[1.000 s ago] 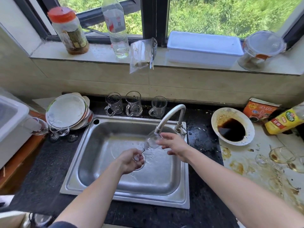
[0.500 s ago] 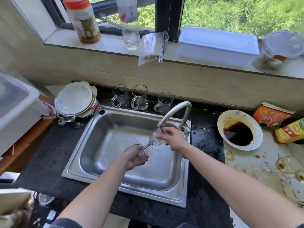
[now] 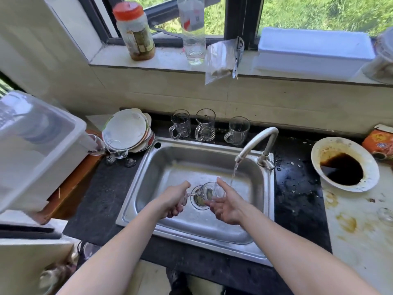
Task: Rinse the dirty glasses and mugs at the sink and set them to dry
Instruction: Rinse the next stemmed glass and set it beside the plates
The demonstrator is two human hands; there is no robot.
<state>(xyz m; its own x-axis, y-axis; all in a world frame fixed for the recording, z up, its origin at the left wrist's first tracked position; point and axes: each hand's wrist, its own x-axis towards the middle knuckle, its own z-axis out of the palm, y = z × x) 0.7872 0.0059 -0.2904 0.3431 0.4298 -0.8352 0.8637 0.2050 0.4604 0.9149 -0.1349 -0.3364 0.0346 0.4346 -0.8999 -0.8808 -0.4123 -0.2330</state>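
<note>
Clear wine glass (image 3: 209, 190) lies sideways over the sink (image 3: 212, 145), left hand (image 3: 172, 201) gripping its foot, spread right hand (image 3: 227, 206) against its bowl; the label on the jar (image 3: 136, 35) is blurred.

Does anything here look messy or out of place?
Yes. Brown stains smear the white counter right of the sink, beside a bowl of dark liquid. A plastic bag hangs over the edge of the windowsill.

Bright daylight from the window (image 3: 319, 15); wide-angle bending and blur at edges.
</note>
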